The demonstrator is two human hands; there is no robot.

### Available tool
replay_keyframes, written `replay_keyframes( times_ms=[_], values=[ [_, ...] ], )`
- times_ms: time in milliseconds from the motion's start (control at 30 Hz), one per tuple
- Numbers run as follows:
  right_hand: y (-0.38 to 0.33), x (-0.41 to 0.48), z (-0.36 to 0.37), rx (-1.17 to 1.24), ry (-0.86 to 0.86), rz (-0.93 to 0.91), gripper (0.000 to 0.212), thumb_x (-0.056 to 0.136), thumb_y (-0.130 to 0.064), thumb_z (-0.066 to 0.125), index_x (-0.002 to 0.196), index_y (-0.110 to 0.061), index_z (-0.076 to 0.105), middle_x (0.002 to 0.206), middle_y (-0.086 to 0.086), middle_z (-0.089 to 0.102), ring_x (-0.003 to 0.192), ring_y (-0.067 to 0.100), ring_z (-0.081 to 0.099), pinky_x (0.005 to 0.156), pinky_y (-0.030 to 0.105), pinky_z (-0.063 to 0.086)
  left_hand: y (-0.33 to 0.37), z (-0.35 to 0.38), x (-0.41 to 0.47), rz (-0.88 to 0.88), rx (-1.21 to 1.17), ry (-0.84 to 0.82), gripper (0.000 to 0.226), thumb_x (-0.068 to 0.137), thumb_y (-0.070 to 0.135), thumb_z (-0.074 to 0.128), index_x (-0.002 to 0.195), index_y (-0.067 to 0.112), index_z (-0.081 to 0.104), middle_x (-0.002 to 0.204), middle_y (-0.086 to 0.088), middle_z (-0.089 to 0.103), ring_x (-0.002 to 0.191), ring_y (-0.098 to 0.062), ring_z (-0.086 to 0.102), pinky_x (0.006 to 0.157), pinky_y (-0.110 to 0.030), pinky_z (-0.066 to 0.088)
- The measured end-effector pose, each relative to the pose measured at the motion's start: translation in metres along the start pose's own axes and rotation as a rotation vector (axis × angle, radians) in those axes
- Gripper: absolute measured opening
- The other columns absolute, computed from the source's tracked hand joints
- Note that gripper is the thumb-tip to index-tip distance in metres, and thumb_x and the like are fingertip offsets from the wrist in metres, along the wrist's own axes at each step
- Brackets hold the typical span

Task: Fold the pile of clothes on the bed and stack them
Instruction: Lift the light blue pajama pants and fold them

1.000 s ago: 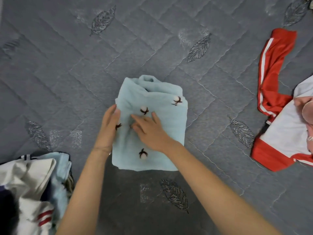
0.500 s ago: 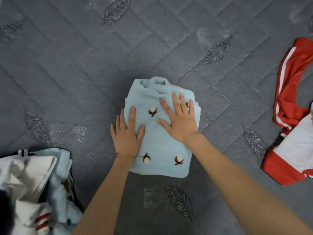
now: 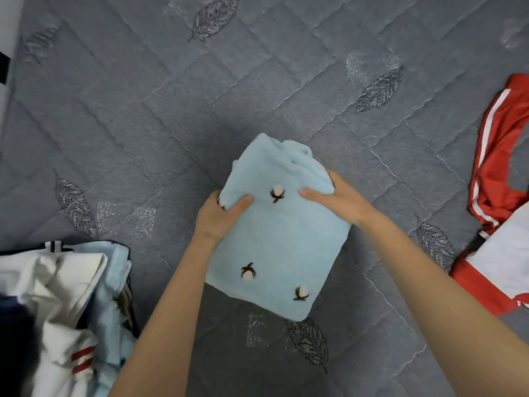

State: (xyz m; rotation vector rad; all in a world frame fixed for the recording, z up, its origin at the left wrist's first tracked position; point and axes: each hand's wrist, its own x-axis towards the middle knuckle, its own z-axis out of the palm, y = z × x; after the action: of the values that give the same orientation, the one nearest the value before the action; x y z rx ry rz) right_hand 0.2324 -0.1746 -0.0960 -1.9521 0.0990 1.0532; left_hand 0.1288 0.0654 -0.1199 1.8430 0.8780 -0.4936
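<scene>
A folded light blue fleece garment [image 3: 282, 245] with small cotton-flower motifs lies in the middle of the grey quilted bed [image 3: 143, 124]. My left hand [image 3: 220, 216] grips its left edge, thumb on top and fingers under the fabric. My right hand [image 3: 340, 199] grips the right edge the same way, thumb across the top. The garment looks slightly raised and tilted between both hands. At the lower left sits a pile of clothes [image 3: 60, 310], white, light blue and navy with red stripes.
A red and white garment [image 3: 503, 196] lies spread at the right edge of the bed. The bed's left edge [image 3: 8, 81] shows at the top left corner. Grey quilt with leaf embroidery stretches across the far half.
Both hands were pressing flat on top of the folded blue garment. They have moved to its left and right edges and now grip it; the garment has tilted a little.
</scene>
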Motion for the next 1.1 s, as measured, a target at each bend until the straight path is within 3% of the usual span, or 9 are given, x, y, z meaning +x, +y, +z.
replay_keyframes(
  times_ms=[67, 133, 233, 367, 500, 600, 733, 967, 1100],
  values=[
    [0.011, -0.021, -0.006, 0.025, -0.2, 0.126, 0.04, 0.076, -0.043, 0.077, 0.113, -0.036, 0.062, 0.105, -0.016, 0.07, 0.099, 0.008, 0.067, 0.077, 0.021, 0.05, 0.013, -0.009, -0.002, 0.202, 0.234, -0.059, 0.053, 0.07, 0.064, 0.07, 0.103, 0.025, 0.059, 0.092, 0.01, 0.062, 0.084, -0.008, 0.058, 0.066, -0.021, 0.043],
    [0.033, -0.041, -0.003, -0.067, -0.401, 0.25, 0.049, 0.069, -0.047, 0.08, 0.113, -0.031, 0.064, 0.102, -0.014, 0.072, 0.096, 0.007, 0.068, 0.084, 0.026, 0.052, 0.016, -0.01, -0.007, 0.399, 0.514, -0.088, 0.064, 0.063, 0.077, 0.055, 0.101, 0.027, 0.062, 0.089, 0.01, 0.063, 0.087, -0.015, 0.057, 0.081, -0.028, 0.042],
    [0.058, -0.06, 0.012, -0.048, -0.31, 0.168, 0.052, 0.069, -0.04, 0.084, 0.117, -0.034, 0.063, 0.112, -0.016, 0.069, 0.106, 0.006, 0.064, 0.093, 0.029, 0.051, -0.006, 0.001, -0.026, 0.446, 0.636, 0.127, 0.084, 0.063, 0.083, 0.039, 0.123, 0.027, 0.057, 0.12, 0.004, 0.061, 0.116, -0.022, 0.051, 0.11, -0.039, 0.023],
    [0.065, -0.076, 0.046, 0.254, -0.152, 0.044, 0.055, 0.078, -0.024, 0.078, 0.12, -0.044, 0.049, 0.117, -0.022, 0.062, 0.105, -0.008, 0.059, 0.079, 0.012, 0.05, -0.046, -0.005, -0.069, 0.079, 0.339, 0.389, 0.101, 0.068, 0.079, 0.057, 0.148, 0.027, 0.025, 0.15, -0.003, 0.034, 0.138, -0.024, 0.031, 0.113, -0.044, 0.025],
    [0.07, -0.081, 0.06, 0.405, -0.074, 0.053, 0.058, 0.077, -0.028, 0.078, 0.126, -0.039, 0.048, 0.119, -0.016, 0.064, 0.108, -0.001, 0.062, 0.089, 0.023, 0.051, -0.082, 0.005, -0.114, -0.169, -0.453, 0.206, 0.083, 0.068, 0.06, 0.07, 0.137, 0.023, 0.043, 0.128, 0.006, 0.057, 0.118, -0.017, 0.056, 0.098, -0.037, 0.047],
    [0.065, -0.087, 0.062, 0.493, -0.11, 0.064, 0.049, 0.08, -0.028, 0.074, 0.124, -0.034, 0.054, 0.115, -0.011, 0.069, 0.104, 0.006, 0.066, 0.088, 0.027, 0.053, -0.097, 0.023, -0.136, -0.205, -0.555, 0.059, 0.057, 0.08, 0.055, 0.065, 0.129, 0.031, 0.048, 0.119, 0.011, 0.062, 0.108, -0.01, 0.06, 0.099, -0.039, 0.047],
    [0.054, -0.104, 0.066, 0.586, -0.191, 0.094, 0.043, 0.085, -0.021, 0.067, 0.126, -0.022, 0.056, 0.115, -0.001, 0.07, 0.104, 0.016, 0.067, 0.089, 0.033, 0.054, -0.09, 0.012, -0.139, -0.234, -0.711, -0.066, 0.077, 0.063, 0.068, 0.071, 0.129, 0.033, 0.053, 0.122, 0.005, 0.066, 0.113, -0.018, 0.062, 0.101, -0.045, 0.045],
    [0.04, -0.154, 0.089, 0.728, -0.27, 0.118, 0.047, 0.078, -0.018, 0.071, 0.123, -0.015, 0.06, 0.117, 0.005, 0.069, 0.108, 0.02, 0.066, 0.09, 0.032, 0.055, -0.074, -0.04, -0.172, -0.086, -0.67, -0.047, 0.084, 0.052, 0.066, 0.081, 0.123, 0.024, 0.061, 0.115, 0.001, 0.069, 0.106, -0.021, 0.066, 0.091, -0.04, 0.051],
    [0.048, -0.18, 0.129, 0.794, -0.293, 0.114, 0.05, 0.075, -0.021, 0.067, 0.124, -0.014, 0.06, 0.119, 0.006, 0.068, 0.11, 0.023, 0.065, 0.093, 0.036, 0.053, -0.094, -0.066, -0.194, -0.031, -0.579, 0.023, 0.045, 0.074, 0.052, 0.074, 0.112, 0.032, 0.062, 0.107, 0.01, 0.071, 0.098, -0.009, 0.067, 0.085, -0.03, 0.052]
  ],
)
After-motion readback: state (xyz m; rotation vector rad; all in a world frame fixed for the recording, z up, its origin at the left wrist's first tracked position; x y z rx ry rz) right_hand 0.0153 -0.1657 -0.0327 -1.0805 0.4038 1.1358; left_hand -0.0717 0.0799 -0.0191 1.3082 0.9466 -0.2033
